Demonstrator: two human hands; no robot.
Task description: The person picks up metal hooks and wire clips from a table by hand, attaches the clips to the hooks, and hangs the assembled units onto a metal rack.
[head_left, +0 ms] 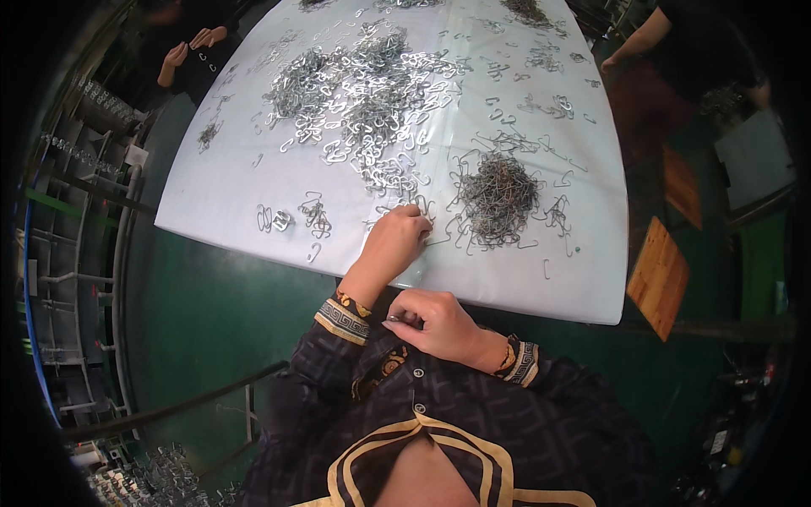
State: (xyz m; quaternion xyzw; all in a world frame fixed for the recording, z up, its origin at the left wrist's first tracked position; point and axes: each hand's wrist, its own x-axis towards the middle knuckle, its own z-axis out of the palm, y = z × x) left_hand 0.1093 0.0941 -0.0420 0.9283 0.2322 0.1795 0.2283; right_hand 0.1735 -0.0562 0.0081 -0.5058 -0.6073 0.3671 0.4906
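Note:
My left hand [395, 241] is over the near edge of the white-covered table [245, 203], fingers curled down among wire hooks at the tip of a big pile. What its fingertips pinch, if anything, is hidden. Close to my body, just off the table edge, my right hand [438, 325] is closed. A small shiny metal piece [409, 319] shows between its thumb and fingers, too little of it to name. Bright S-shaped metal hooks [372, 110] spread across the middle of the table. To the right of my left hand lies a heap of thinner, darker wire hooks [497, 198].
Small clusters of hooks [316, 215] lie left of my left hand. Another person's hands [193, 51] are at the far left, and a person's arm [638, 42] reaches in at the far right. A wooden stool [659, 279] stands beside the table's right edge. Metal racks [80, 279] line the left.

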